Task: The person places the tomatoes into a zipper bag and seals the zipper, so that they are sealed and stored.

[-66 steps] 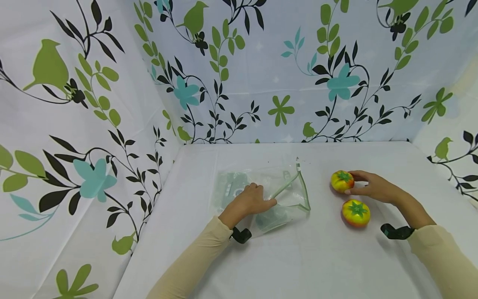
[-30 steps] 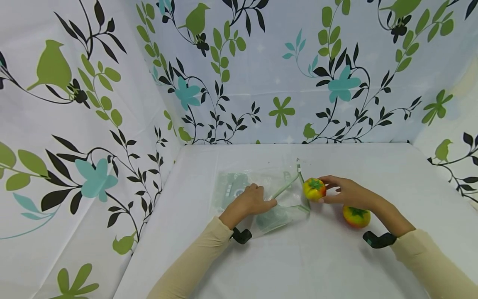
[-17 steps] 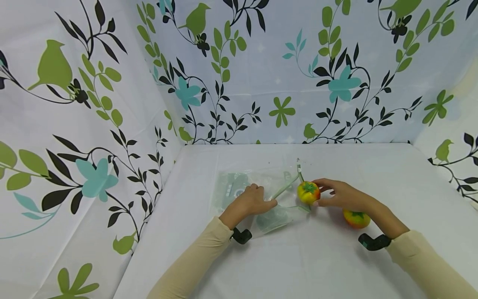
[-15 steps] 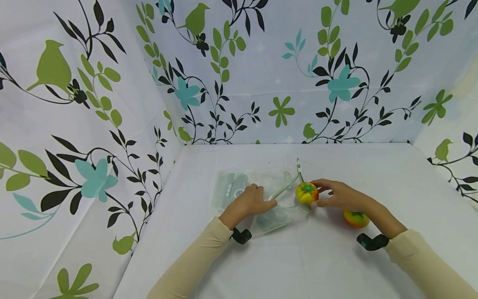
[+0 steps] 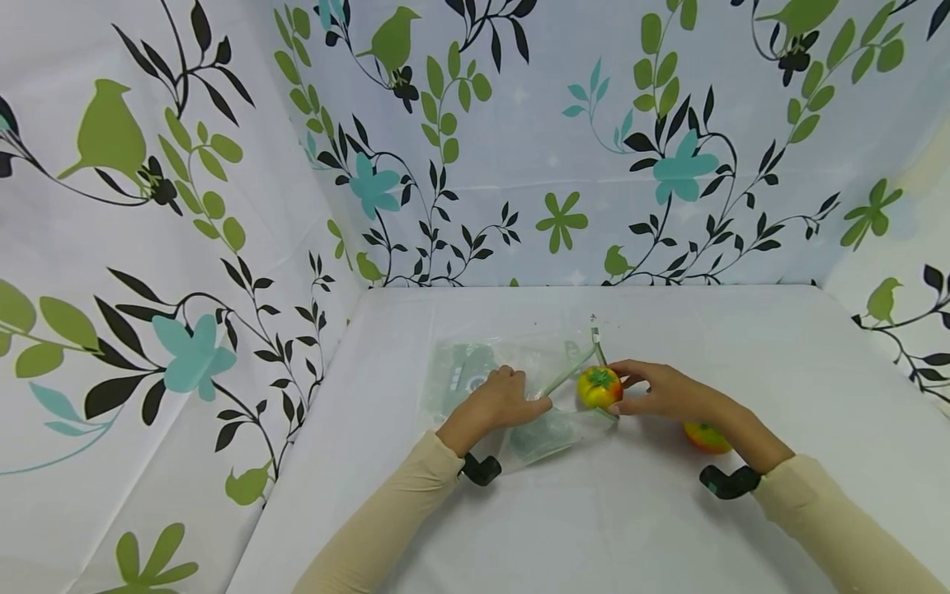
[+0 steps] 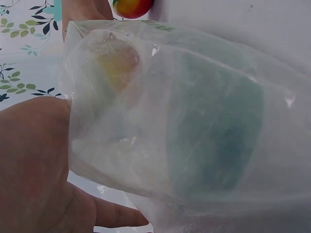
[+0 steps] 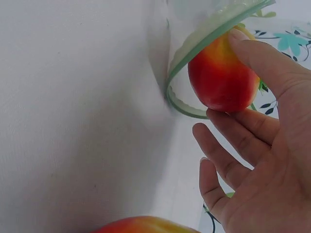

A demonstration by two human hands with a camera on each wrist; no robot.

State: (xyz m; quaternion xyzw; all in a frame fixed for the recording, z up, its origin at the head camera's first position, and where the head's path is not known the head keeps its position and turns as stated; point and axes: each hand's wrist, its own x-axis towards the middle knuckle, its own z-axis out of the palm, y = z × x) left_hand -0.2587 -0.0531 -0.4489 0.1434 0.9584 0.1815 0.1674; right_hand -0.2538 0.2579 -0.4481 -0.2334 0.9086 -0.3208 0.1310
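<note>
A clear zip-lock bag (image 5: 549, 436) with a pale green seal and green print lies flat, its mouth held apart on the right. My left hand (image 5: 500, 400) grips the upper layer of the bag at the mouth; in the left wrist view the bag (image 6: 214, 121) hides some of the fingers. Thumb and fingertips of my right hand (image 5: 664, 391) pinch a yellow-and-red toy fruit (image 5: 597, 386) with a green leafy top. That fruit (image 7: 221, 73) is partly inside the mouth, under the raised seal. It shows blurred through the plastic in the left wrist view.
A second similar toy fruit (image 5: 707, 439) sits on the white table (image 5: 631, 520) below my right wrist, partly hidden by the forearm. Patterned cloth (image 5: 475, 165) with leaves and birds hangs behind the table and at both sides.
My right hand has taken the farther fruit from beside the other one and carried it left into the bag's mouth. My left hand and the bag have stayed in place.
</note>
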